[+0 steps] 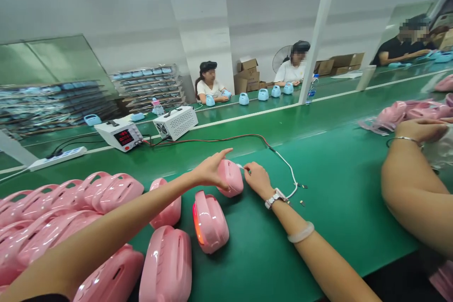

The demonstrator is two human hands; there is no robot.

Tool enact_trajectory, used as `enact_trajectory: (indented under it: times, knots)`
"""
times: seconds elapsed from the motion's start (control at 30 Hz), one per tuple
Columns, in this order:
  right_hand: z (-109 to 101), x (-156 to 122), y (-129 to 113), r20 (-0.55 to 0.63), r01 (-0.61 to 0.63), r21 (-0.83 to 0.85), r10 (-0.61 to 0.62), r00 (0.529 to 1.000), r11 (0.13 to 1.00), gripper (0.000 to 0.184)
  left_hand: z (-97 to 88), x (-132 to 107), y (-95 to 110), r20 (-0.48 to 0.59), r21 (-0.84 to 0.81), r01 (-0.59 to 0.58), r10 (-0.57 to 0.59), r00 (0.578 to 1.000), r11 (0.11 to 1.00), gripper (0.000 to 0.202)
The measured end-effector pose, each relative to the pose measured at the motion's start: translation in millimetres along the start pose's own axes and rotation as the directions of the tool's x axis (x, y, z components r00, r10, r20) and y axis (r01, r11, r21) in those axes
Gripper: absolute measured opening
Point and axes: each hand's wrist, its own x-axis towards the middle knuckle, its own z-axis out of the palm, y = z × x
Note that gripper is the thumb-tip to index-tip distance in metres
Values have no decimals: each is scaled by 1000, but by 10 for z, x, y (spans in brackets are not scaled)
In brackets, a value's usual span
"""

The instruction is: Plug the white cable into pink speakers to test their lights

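One pink device (234, 179) clasped between left fingers (221, 155), right fingers (249, 168) pinching white plug (240, 166) at its side

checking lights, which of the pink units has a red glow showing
The pink unit just nearer the camera than the one in the left hand: a red-orange strip glows down one side; no glow shows on the others.

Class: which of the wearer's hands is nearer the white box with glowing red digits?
Left. The left hand is to the right of the white box; the right hand is farther right.
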Motion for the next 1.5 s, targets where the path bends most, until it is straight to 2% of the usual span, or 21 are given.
enact_trajectory:
  times: [0.13,0.23,0.33,0.57,0.77,0.9,0.97,1.1,1.17,1.33,1.43,1.5]
  knots:
    - [-161,-87,-34,-81,160,189,-147,986,969,25,-8,64,-30,30,-35,-51,52,998,998,126]
    - [-240,-145,-103,-125,221,248,-195,973,943,21,9,97,-62,45,-45,-67,69,997,997,127]
    - [-264,-166,-120,-156,238,293,-199,968,926,20,39,118,-72,32,-38,-60,61,998,997,126]
    - [-256,-154,-84,-143,285,396,-248,958,873,24,93,118,-32,41,2,-29,28,999,1000,126]
    - [-286,-184,-111,-115,271,445,-245,963,854,37,157,185,51,79,92,-38,31,996,995,133]
    - [-270,-224,-79,-129,275,461,-243,961,844,46,155,246,98,142,168,-34,10,990,985,135]
    - [-240,-217,-33,-91,233,493,-217,972,838,50,129,256,112,170,210,-36,0,985,977,131]
    - [-197,-169,68,28,120,555,-163,986,823,53,101,295,150,218,317,-30,-42,975,948,104]
    - [-204,-146,123,52,98,558,-152,987,824,53,104,343,177,256,340,-36,-55,965,940,100]
    - [-240,-88,301,138,81,536,-182,974,840,48,112,422,282,339,381,-64,-75,938,922,96]
    - [-222,-63,351,220,90,512,-231,948,854,44,117,393,344,328,428,-73,-80,941,901,93]
    - [-230,-59,354,229,128,470,-261,938,874,44,121,364,354,309,428,-89,-54,949,899,93]
